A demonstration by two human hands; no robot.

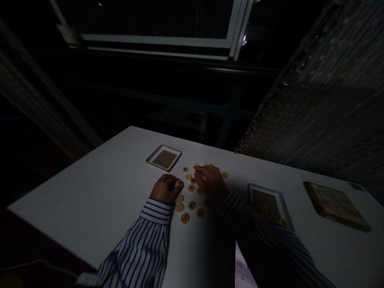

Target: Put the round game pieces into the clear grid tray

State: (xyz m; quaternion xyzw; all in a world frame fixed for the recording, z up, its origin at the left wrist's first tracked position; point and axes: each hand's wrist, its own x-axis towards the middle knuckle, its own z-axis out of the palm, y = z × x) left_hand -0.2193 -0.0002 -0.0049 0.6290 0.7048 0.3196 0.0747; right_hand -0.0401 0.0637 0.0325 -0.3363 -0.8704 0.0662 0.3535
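My left hand (163, 188) pinches a round xiangqi piece (179, 183) with a dark character between thumb and fingers, at the left edge of a loose group of pieces. My right hand (211, 182) hovers over the right side of that group, fingers bent and apart, with no piece visible in them. Around both hands lie several wooden discs: one with a red character (185, 217), one with a dark character (191, 205), and a blank-faced disc (179, 208). Some pieces are partly hidden by my right hand.
A shallow box part (147, 162) with a pale rim sits at the back left of the white table (114, 180). At the right, another shallow tray (285, 208) holds several pieces. Beyond it lies a flat box with a printed top (337, 204). A beaded curtain (324, 108) hangs behind.
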